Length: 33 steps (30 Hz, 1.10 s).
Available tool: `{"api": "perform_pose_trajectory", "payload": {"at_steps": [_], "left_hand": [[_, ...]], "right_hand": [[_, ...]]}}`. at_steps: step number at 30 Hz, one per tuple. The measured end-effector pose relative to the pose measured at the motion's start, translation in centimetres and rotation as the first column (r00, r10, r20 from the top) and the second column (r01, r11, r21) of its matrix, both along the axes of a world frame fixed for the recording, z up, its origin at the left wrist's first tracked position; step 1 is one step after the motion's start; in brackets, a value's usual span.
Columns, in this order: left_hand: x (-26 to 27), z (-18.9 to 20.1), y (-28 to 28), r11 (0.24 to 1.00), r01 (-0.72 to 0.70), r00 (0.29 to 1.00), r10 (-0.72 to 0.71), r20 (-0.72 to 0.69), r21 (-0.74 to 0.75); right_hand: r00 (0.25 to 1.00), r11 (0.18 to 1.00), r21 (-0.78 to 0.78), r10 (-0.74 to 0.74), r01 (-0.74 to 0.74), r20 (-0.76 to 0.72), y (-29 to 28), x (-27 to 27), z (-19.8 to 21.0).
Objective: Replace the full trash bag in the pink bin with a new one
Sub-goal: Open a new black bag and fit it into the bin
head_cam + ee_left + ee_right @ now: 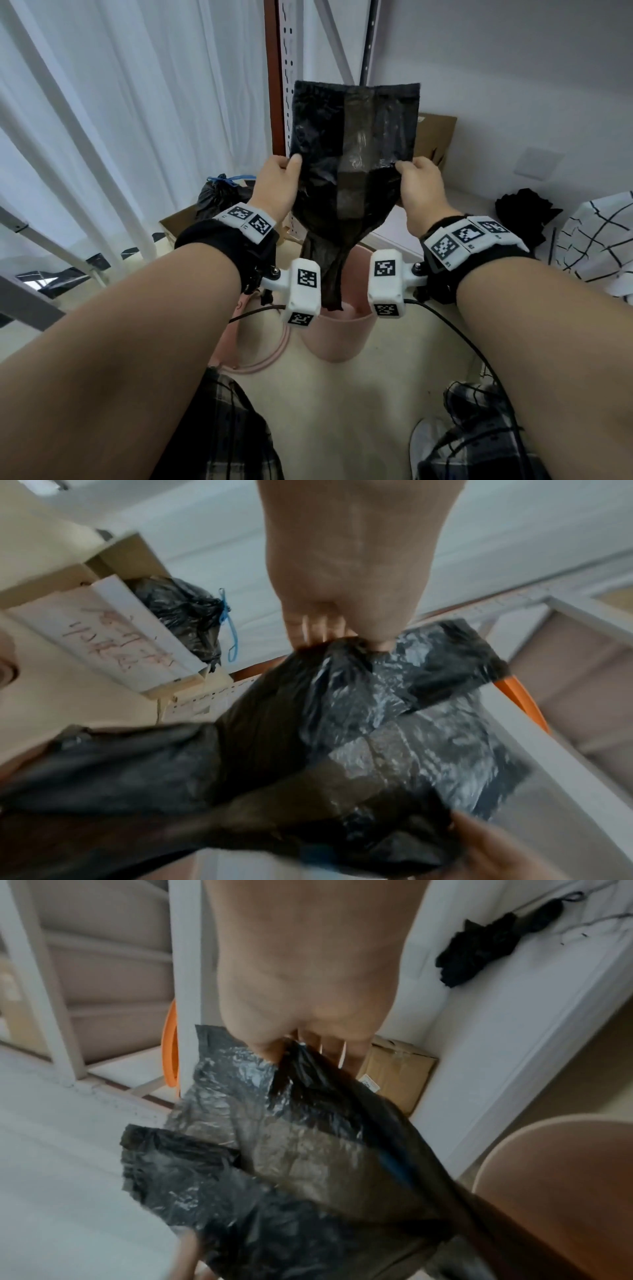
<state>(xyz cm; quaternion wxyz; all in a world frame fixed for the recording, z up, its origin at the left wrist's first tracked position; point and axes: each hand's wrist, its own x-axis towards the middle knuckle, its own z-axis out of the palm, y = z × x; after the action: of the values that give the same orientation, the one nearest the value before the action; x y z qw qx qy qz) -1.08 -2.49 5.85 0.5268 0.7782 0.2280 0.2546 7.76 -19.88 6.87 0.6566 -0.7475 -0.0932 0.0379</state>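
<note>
at the lower centre of the head view, a round pink plastic bin (337,339) is seen on the floor. above it, at mid-frame, a thin black plastic trash bag (352,164) is held stretched out, its lower end hanging over the bin's mouth. its left edge is pinched by the left hand (277,186) and its right edge by the right hand (419,188). farther back at centre left, a tied full black trash bag (219,197) is seen in a cardboard box (178,222).

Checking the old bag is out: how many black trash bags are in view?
2: the new bag pinched by left hand and right hand above the pink bin; a tied full bag in the box behind.
</note>
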Motion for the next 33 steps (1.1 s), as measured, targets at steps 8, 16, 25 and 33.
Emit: {"api": "perform_pose_trajectory", "payload": {"at_steps": [8, 16, 25, 33], "left_hand": [[1.7, -1.3, -0.5, 0.994, 0.096, 0.995, -0.097, -0.015, -0.051], [-0.9, 1.0, -3.3, 0.922, 0.371, 0.923, -0.379, -0.066, -0.107], [-0.6, 0.2, -0.8, 0.999, -0.003, 0.996, 0.008, -0.087, 0.048], [-0.4, 1.1, 1.3, 0.931, 0.023, 0.968, 0.070, 0.241, -0.363]], "right_hand": [[0.963, 0.955, 0.137, 0.269, -0.264, -0.022, 1.7, -1.8, 1.3], [0.957, 0.949, 0.124, 0.289, -0.290, 0.027, 2.7, -2.6, 1.4], [0.989, 0.999, -0.008, -0.042, 0.043, 0.139, 1.7, -1.2, 0.7], [0.966, 0.930, -0.273, -0.212, 0.246, 0.148, -0.8, 1.2, -0.4]]}}
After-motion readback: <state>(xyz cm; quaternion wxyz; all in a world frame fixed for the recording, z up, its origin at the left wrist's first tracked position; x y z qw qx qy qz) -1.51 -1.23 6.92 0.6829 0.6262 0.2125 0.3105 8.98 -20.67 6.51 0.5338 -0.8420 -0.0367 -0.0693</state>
